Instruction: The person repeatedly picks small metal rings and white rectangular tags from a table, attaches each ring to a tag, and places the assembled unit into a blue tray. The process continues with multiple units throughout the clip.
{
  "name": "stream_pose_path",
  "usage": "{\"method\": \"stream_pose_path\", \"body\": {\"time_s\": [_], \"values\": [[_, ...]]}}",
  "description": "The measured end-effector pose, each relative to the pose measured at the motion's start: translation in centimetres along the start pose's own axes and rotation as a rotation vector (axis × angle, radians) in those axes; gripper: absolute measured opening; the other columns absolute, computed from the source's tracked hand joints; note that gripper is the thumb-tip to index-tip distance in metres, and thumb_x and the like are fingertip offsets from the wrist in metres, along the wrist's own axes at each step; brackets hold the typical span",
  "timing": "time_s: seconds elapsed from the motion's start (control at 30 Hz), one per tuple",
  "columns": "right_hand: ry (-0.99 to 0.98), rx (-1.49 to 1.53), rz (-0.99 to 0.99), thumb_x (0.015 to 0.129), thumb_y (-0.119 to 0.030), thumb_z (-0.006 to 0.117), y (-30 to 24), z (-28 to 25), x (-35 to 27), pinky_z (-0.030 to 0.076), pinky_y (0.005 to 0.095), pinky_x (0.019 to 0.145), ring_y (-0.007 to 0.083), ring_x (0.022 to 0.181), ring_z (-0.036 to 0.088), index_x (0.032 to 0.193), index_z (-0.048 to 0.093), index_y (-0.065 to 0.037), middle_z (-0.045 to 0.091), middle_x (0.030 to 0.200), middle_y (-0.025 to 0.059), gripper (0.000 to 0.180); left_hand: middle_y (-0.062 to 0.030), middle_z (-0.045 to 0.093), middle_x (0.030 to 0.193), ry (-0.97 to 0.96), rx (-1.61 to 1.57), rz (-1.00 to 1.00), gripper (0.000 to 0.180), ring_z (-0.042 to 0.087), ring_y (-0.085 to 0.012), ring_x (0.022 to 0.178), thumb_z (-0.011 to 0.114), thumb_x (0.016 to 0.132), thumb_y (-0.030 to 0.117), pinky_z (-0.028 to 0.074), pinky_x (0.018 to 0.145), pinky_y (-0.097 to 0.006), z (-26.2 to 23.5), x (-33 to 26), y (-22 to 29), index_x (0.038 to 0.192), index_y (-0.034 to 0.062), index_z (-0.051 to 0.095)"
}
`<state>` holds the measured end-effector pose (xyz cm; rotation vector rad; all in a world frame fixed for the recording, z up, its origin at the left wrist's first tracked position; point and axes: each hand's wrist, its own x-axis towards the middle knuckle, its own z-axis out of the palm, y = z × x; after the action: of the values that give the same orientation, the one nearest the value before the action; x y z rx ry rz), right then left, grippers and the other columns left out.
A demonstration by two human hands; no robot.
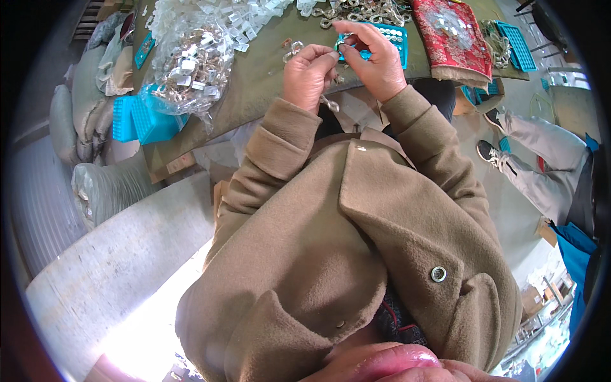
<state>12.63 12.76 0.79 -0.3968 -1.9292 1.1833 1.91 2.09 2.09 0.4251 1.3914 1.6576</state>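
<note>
- Facing each other over the near part of a drab-green tabletop point(258, 79), a person's left hand point(307, 73) and right hand point(377, 62) all but meet at the fingertips.
- A pale looped cord point(292, 51) sits on the left hand's side, that hand the nearer of the two. One loop shows just left of the left grip; an end hangs to its near right, between the wrists. If these are one piece, which cannot be told, its long axis runs from far left to near right through the grip.
- The left grip appears closed, thumb against forefinger, with the cord in its hold. The right grip is curled, thumb close to forefinger; whether it pinches anything cannot be told.
- A teal perforated tray point(402, 60) with white round pieces point(396, 33) lies partly behind the right hand, extending to its right, the cord's loop lying left of it.
</note>
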Motion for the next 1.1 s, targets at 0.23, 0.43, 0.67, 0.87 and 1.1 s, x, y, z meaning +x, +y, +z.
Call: {"method": "stream_pose_path", "body": {"time_s": [0.23, 0.43, 0.67, 0.87, 1.1], "values": [[-0.063, 0.616, 0.613, 0.087, -0.011, 0.068, 0.5, -0.2, -0.8, 0.04, 0.0196, 0.061, 0.005, 0.067, 0.05, 0.096, 0.063, -0.006, 0.058, 0.08, -0.0028, 0.011, 0.0011, 0.058, 0.065, 0.027, 0.087, 0.114, 0.004, 0.049, -0.0037, 0.052, 0.063, 0.086, 0.007, 0.035, 0.044, -0.019, 0.6, -0.3, -0.5, 0.087, 0.0036, 0.062], [-0.066, 0.825, 0.678, 0.087, -0.005, 0.067, 0.4, -1.4, -0.9, 0.041, 0.0206, 0.063, 0.0059, 0.07, 0.051, 0.096, 0.064, -0.005, 0.06, 0.085, -0.0021, 0.01, 0.004, 0.059, 0.075, -0.031, 0.45, 0.378, 0.004, 0.051, -0.0018, 0.068, 0.065, 0.085, 0.005, 0.044, 0.061, -0.019, 0.7, 0.1, -0.2, 0.086, 0.0011, 0.064], [-0.123, 0.924, 0.687, 0.088, -0.003, 0.065, 1.0, -2.8, -0.8, 0.047, 0.0214, 0.068, 0.0077, 0.076, 0.056, 0.096, 0.061, -0.006, 0.061, 0.089, -0.0009, 0.01, -0.0055, 0.063, 0.084, -0.052, 0.722, 0.516, 0.009, 0.058, -0.0121, 0.077, 0.068, 0.077, 0.007, 0.048, 0.07, -0.029, 1.4, 0.4, 0.5, 0.084, 0.0012, 0.065], [0.001, 1.128, 0.832, 0.093, -0.005, 0.059, 1.5, -3.5, -1.3, 0.054, 0.0256, 0.069, 0.0097, 0.074, 0.061, 0.098, 0.057, -0.009, 0.06, 0.088, 0.002, 0.007, -0.0002, 0.065, 0.088, -0.472, 0.804, 0.116, 0.01, 0.058, -0.0103, 0.081, 0.066, 0.086, 0.011, 0.048, 0.076, -0.025, -2.3, 3.8, 3.5, 0.091, 0.0029, 0.069], [-0.147, 1.174, 0.74, 0.093, -0.004, 0.057, 2.1, -3.7, -1.2, 0.047, 0.0246, 0.067, 0.0101, 0.075, 0.055, 0.098, 0.054, -0.009, 0.055, 0.086, -0.0001, 0.007, -0.0159, 0.065, 0.111, 0.387, 1.392, 0.573, 0.04, 0.062, -0.0321, 0.104, 0.068, 0.081, 0.031, 0.049, 0.089, -0.04, -5.5, 13.6, 6.6, 0.117, 0.0134, 0.066]]}}
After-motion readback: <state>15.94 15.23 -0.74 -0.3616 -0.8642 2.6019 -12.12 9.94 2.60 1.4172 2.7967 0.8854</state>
